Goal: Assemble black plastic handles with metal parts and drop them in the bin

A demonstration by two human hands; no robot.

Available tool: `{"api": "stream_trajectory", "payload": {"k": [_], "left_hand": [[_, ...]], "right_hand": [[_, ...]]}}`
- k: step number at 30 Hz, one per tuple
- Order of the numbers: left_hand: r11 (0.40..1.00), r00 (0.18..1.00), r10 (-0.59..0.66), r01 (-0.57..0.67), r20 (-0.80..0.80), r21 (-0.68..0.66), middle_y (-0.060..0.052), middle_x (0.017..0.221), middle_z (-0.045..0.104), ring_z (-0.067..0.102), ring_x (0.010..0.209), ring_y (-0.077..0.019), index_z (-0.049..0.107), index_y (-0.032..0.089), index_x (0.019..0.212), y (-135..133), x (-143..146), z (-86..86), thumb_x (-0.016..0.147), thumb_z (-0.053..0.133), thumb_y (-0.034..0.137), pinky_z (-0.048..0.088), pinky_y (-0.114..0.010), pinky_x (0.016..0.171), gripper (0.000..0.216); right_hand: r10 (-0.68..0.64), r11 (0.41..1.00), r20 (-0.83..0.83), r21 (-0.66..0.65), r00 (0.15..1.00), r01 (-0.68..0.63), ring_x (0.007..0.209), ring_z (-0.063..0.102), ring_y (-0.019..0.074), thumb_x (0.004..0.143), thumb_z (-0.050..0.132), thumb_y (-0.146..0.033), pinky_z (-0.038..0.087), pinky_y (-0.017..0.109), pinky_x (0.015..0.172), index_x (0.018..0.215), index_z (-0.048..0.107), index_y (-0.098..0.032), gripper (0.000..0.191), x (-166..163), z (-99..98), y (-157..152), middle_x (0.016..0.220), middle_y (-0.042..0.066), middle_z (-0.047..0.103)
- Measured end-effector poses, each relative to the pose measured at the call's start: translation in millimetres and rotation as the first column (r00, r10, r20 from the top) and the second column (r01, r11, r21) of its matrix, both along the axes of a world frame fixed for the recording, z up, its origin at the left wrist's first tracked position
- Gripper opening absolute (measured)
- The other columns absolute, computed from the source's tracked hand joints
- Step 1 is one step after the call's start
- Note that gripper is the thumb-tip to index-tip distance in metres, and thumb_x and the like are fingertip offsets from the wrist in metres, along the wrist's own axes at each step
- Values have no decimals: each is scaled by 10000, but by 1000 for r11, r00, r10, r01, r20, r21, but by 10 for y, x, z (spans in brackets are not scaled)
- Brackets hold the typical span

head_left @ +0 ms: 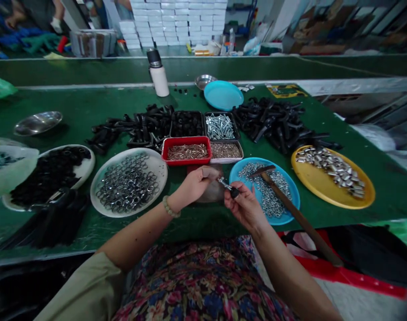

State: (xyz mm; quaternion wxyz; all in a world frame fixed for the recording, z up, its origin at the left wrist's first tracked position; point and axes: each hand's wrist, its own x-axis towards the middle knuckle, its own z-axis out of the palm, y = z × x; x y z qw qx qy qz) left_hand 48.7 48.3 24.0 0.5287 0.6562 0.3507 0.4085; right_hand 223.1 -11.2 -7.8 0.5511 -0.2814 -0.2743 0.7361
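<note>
In front of my body, my right hand (245,205) is closed around a small bolt with a black knob-like end (234,192). Its silver shank points up and left towards my left hand (200,183). The fingers of that hand are pinched together at the shank's tip, partly hiding it. Below my hands is a greyish block or pad (212,194), mostly covered. Just behind them stand a red tray (186,162) of copper-coloured pins and a tray (228,159) of tiny metal pieces. A blue plate (280,218) of small nuts lies beside my right hand.
A hammer (287,203) rests across the blue plate. A white plate (96,196) holds metal rings; a yellow plate (324,192) holds silver sleeves. Black handle-like parts (273,120) are heaped behind, near a tray of silver screws (220,127). A white flask (159,80) stands farther back.
</note>
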Motion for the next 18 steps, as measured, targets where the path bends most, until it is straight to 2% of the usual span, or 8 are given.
{"api": "stream_trajectory", "payload": {"k": [3,5,7,11,14,16,18], "left_hand": [[976,988,-64,91,138,-198,-66,970,699,639,940,-180,649,161,1067,-55,-64,29,850,564,208,462,-359,942,237],[960,969,-62,124,240,-250,-64,976,698,645,951,-180,579,176,1200,-74,-91,82,854,576,233,464,-355,940,350],[963,965,-27,95,259,-253,-70,996,692,644,968,-182,561,173,1226,-74,-119,138,856,586,251,458,-348,948,379],[964,982,-79,119,169,-238,-98,1047,689,654,950,-189,566,157,1237,-50,-198,211,895,543,303,461,-353,945,372],[984,991,-68,85,116,-153,-97,1020,702,640,1012,-193,524,160,1301,-19,-258,203,932,477,323,427,-358,997,406],[995,998,-56,56,3,-88,-92,1068,692,630,1039,-192,516,180,1314,11,-286,173,908,520,291,418,-349,1008,421],[995,984,-96,91,-150,-38,-78,1114,680,633,1028,-187,569,200,1257,47,-310,140,870,569,233,429,-330,991,389]], "right_hand": [[1,998,119,68,993,-9,601,670,87,715,802,-319,544,160,575,892,621,-237,266,42,40,53,723,-21,703],[-6,994,181,110,984,-14,620,675,97,748,775,-333,548,183,593,912,620,-240,244,58,39,76,738,-17,707],[11,989,238,142,971,-46,643,681,112,776,747,-351,552,212,612,926,619,-237,227,56,14,78,763,-6,711],[45,981,324,163,945,-103,687,691,141,812,703,-382,566,271,662,957,617,-233,225,30,-64,44,802,10,712],[23,984,370,155,929,-86,701,693,154,825,683,-398,571,309,699,976,602,-236,235,16,-116,49,820,16,709],[23,986,389,141,921,-84,698,693,160,818,686,-410,573,317,696,970,595,-235,249,11,-154,77,816,18,708],[36,988,389,127,920,-93,695,691,161,810,692,-418,574,313,683,963,590,-236,259,9,-191,105,809,16,705]]}}
